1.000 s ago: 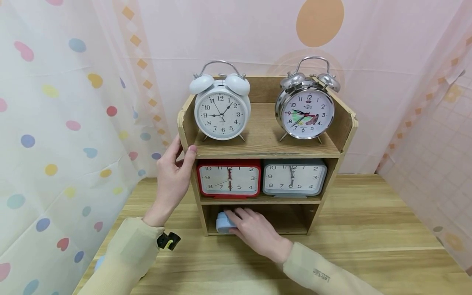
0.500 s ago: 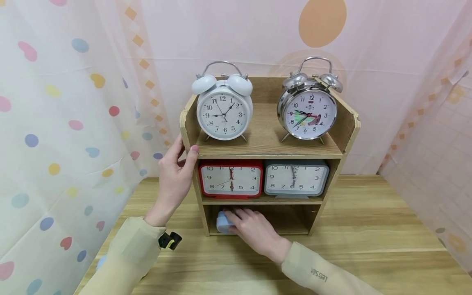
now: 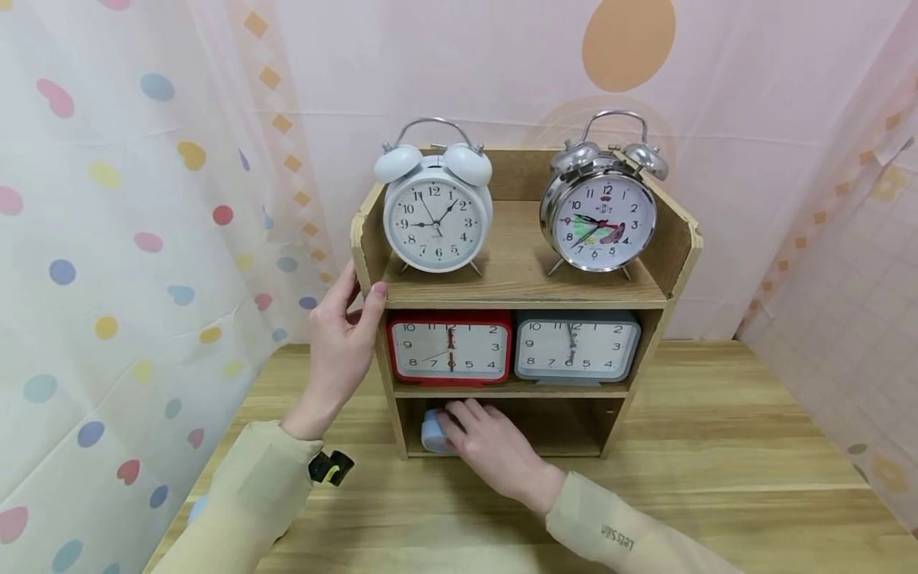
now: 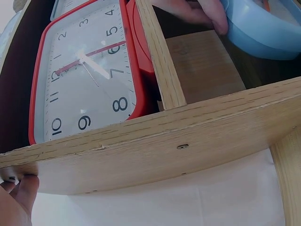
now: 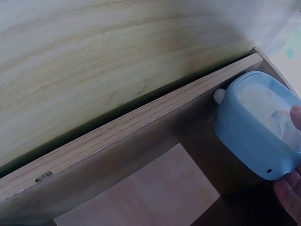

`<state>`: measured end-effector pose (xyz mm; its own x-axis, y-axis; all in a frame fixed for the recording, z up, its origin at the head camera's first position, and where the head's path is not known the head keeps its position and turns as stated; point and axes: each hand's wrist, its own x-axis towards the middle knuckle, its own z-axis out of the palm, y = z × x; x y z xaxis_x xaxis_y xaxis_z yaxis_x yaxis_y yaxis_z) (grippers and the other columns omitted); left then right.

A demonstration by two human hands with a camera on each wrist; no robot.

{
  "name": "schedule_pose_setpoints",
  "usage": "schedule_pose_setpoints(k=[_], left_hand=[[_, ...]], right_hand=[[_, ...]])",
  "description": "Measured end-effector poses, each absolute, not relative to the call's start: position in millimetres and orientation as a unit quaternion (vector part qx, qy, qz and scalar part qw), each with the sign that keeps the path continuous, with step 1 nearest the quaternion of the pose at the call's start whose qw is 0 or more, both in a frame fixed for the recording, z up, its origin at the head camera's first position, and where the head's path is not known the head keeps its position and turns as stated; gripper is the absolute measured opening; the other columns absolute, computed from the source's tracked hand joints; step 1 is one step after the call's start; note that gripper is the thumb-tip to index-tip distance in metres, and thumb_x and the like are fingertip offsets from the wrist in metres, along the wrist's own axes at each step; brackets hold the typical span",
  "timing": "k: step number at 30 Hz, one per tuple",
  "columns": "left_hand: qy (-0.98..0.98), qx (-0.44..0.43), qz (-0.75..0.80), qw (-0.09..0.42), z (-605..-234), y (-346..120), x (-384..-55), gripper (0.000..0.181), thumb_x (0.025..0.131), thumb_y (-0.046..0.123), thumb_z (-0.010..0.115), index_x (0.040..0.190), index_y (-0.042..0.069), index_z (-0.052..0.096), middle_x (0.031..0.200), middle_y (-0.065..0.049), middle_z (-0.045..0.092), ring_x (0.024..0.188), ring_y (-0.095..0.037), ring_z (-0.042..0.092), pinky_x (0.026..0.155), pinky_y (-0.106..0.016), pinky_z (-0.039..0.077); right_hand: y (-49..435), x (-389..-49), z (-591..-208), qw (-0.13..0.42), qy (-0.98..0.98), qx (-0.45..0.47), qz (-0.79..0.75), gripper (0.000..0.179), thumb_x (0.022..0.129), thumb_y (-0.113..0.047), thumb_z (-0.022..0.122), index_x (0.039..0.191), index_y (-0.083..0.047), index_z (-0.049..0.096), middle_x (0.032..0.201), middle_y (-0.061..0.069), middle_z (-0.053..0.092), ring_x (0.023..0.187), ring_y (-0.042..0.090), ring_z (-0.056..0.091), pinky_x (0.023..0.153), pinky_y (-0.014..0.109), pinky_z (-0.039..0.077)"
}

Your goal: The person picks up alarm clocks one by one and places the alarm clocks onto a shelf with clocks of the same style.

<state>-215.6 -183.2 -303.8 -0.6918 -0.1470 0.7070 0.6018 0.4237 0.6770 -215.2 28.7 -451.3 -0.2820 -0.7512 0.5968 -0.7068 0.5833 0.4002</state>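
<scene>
My left hand (image 3: 340, 339) grips the left side panel of a small wooden shelf (image 3: 523, 303), its thumb on the front edge just below the top board. In the bottom compartment, my right hand (image 3: 495, 446) holds a light blue alarm clock (image 3: 434, 434) near the left wall. The right wrist view shows this blue clock (image 5: 251, 132) with a thumb on its face and fingers at its side. On the middle level, a red rectangular clock (image 3: 423, 343) sits beside a grey one (image 3: 541, 343).
A white twin-bell alarm clock (image 3: 433, 223) and a silver one (image 3: 598, 223) stand on the shelf's top. The shelf rests on a wood-grain table (image 3: 717, 446), with patterned curtains (image 3: 172, 239) around it. A light blue thing (image 3: 197, 509) shows partly behind the left sleeve.
The fingers of my right hand have shifted slightly over the blue alarm clock, which stays in the bottom left corner. My left hand keeps its hold on the shelf.
</scene>
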Motion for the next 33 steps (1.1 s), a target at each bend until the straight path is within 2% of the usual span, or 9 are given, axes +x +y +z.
schedule_pose_setpoints(k=[6, 11, 18, 23, 33], left_hand=[[-0.761, -0.15, -0.515, 0.364, -304.3, -182.8, -215.5, 0.051, 0.107, 0.013, 0.059, 0.157, 0.016, 0.05, 0.15, -0.016, 0.063, 0.136, -0.028, 0.063, 0.087, -0.003, 0.054], [-0.762, -0.148, -0.514, 0.364, -303.9, -182.3, -216.1, 0.05, 0.107, 0.013, 0.059, 0.157, 0.015, 0.051, 0.149, -0.016, 0.064, 0.137, -0.028, 0.062, 0.087, -0.003, 0.054], [-0.761, -0.148, -0.515, 0.366, -303.7, -181.6, -217.0, 0.05, 0.107, 0.013, 0.059, 0.156, 0.015, 0.052, 0.149, -0.017, 0.064, 0.138, -0.027, 0.062, 0.087, -0.003, 0.054], [-0.76, -0.146, -0.517, 0.365, -303.9, -181.5, -216.4, 0.05, 0.107, 0.013, 0.059, 0.156, 0.015, 0.052, 0.149, -0.016, 0.064, 0.138, -0.027, 0.062, 0.087, -0.004, 0.054], [-0.761, -0.143, -0.519, 0.362, -303.3, -181.5, -215.3, 0.052, 0.107, 0.014, 0.059, 0.158, 0.018, 0.049, 0.152, -0.014, 0.062, 0.141, -0.025, 0.059, 0.088, -0.003, 0.054]], right_hand=[[29.9, -213.2, -453.6, 0.406, -0.786, 0.464, -0.048, 0.043, 0.088, -0.019, 0.084, 0.128, -0.015, 0.07, 0.118, 0.0, 0.07, 0.102, 0.013, 0.068, 0.077, 0.02, 0.061], [29.4, -212.6, -456.1, 0.419, -0.78, 0.461, -0.064, 0.046, 0.084, -0.013, 0.084, 0.128, -0.016, 0.071, 0.118, 0.001, 0.068, 0.103, 0.014, 0.067, 0.077, 0.02, 0.06], [29.5, -212.4, -458.4, 0.41, -0.788, 0.454, -0.072, 0.056, 0.08, -0.016, 0.087, 0.133, -0.016, 0.068, 0.121, 0.001, 0.068, 0.104, 0.014, 0.067, 0.078, 0.02, 0.061], [29.4, -211.7, -459.2, 0.396, -0.797, 0.448, -0.08, 0.061, 0.08, -0.012, 0.086, 0.137, -0.015, 0.065, 0.124, 0.002, 0.067, 0.105, 0.014, 0.066, 0.076, 0.02, 0.061], [24.5, -214.4, -459.5, 0.385, -0.81, 0.439, -0.064, 0.055, 0.083, -0.017, 0.088, 0.134, -0.015, 0.067, 0.122, 0.001, 0.067, 0.099, 0.012, 0.065, 0.069, 0.017, 0.059]])
